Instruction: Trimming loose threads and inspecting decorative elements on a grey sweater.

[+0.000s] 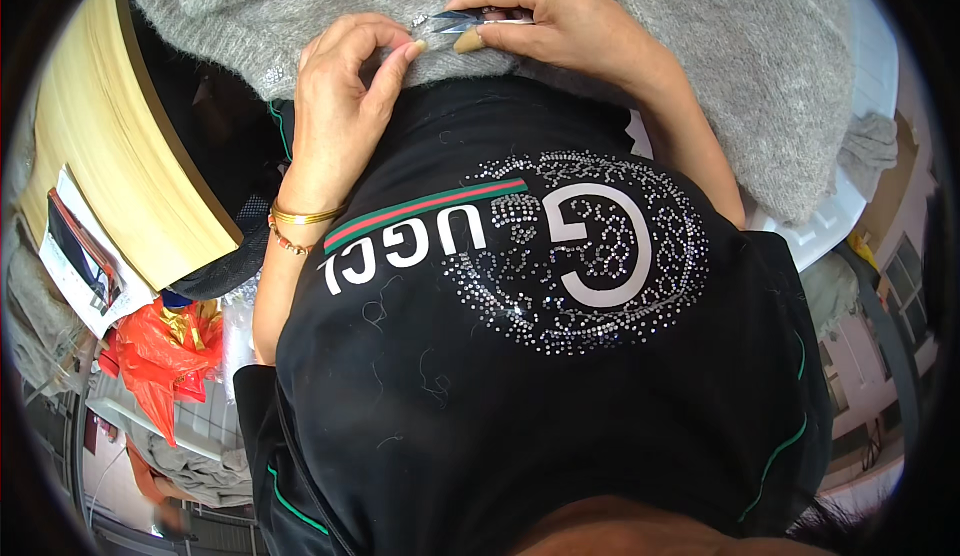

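A fuzzy grey knit lies spread in front of me and over my lap. My left hand pinches a bit of it between thumb and forefinger. Just beyond those fingertips a small shiny piece sits on the knit; its kind is too small to tell. My right hand holds thread snips, the blades slightly parted and pointing left toward the pinched spot. A tan cover wraps the tip of my right thumb.
On the left is a light wooden tabletop with a curved dark edge. A dark flat case rests on white paper at its corner. Below hangs a red plastic bag. A white plastic surface shows beneath the knit at right.
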The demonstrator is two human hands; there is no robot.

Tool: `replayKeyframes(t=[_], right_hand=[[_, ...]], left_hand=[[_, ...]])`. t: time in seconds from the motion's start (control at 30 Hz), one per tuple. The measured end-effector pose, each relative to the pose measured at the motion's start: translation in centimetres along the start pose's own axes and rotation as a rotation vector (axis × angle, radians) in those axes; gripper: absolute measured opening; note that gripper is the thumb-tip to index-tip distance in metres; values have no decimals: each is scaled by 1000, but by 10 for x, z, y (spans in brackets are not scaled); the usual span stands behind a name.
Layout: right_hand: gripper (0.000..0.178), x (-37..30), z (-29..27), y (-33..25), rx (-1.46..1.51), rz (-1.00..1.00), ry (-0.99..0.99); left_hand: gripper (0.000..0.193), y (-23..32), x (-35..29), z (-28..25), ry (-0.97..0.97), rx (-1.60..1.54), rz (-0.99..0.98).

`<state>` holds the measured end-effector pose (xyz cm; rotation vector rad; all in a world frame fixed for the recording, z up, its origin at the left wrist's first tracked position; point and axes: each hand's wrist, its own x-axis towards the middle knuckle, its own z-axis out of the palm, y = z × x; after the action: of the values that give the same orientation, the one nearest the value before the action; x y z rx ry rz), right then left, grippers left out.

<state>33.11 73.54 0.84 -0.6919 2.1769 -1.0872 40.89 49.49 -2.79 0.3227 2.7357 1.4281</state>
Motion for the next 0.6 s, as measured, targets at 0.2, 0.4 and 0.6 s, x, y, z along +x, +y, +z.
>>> replayKeyframes(t=[0.2, 0.4, 0.6], right_hand=[[31, 1, 6, 1, -88, -52, -8], [33, 5, 16, 11, -152, -131, 60], [33, 10, 19, 13, -100, -150, 76]], left_hand=[[10, 1, -3, -2, 6, -49, -26], [9, 1, -4, -2, 4, -38, 21], [8, -2, -5, 0, 15, -29, 48]])
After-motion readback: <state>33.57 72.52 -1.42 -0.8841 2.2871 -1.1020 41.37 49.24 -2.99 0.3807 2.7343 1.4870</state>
